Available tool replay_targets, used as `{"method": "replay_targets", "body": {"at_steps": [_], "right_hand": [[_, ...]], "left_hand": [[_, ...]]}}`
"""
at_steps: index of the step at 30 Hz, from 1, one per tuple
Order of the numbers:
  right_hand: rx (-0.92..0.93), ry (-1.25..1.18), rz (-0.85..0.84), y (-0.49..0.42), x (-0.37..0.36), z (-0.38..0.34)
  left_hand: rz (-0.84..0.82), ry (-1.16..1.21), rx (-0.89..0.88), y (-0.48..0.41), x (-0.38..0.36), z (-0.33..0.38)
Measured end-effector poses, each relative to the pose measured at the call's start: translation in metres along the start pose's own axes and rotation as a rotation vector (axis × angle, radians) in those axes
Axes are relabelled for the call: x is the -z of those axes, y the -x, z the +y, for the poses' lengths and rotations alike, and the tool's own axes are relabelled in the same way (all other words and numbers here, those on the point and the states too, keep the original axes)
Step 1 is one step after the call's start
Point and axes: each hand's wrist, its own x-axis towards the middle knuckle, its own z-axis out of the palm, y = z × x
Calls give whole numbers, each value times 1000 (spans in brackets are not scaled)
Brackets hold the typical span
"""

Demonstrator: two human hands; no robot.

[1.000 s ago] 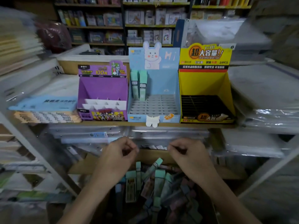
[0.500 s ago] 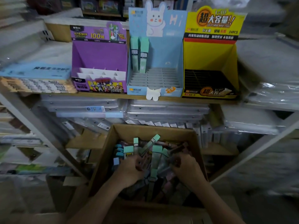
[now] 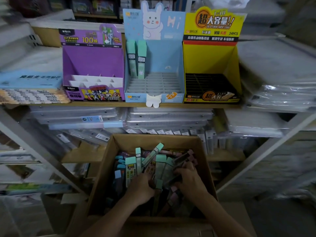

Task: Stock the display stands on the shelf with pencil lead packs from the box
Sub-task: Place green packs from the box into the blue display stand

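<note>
Stationery shelving fills the dim shop. Below it sits a cardboard box (image 3: 171, 141) heaped with pencil lead packs (image 3: 130, 170) in mint, blue and mauve. Both hands are sunk in the pile. The left hand (image 3: 140, 189) and right hand (image 3: 189, 181) have their fingers curled down among the packs, but I cannot tell whether either has hold of one. On the shelf (image 3: 188, 105) above stand a purple stand (image 3: 93, 62), a blue stand (image 3: 164, 57) with two mint packs (image 3: 136, 60) upright at its back left, and a yellow stand (image 3: 210, 57).
</note>
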Motion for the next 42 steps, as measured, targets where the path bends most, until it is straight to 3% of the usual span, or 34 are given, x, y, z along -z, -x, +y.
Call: {"method": "replay_targets", "body": {"at_steps": [6, 11, 21, 26, 32, 42], "right_hand": [[21, -53, 62, -5, 5, 1], [51, -73, 145, -18, 5, 5], [-62, -269, 256, -52, -2, -4], [-87, -501, 340, -71, -4, -23], [-262, -785, 181, -97, -17, -40], [-288, -850, 83, -110, -29, -58]], "left_hand": [[16, 118, -36, -3, 2, -3], [193, 191, -62, -13, 19, 4], [365, 249, -76, -48, 37, 8], [480, 246, -13, -57, 37, 3], [485, 306, 96, -64, 40, -5], [388, 382, 170, -73, 45, -9]]}}
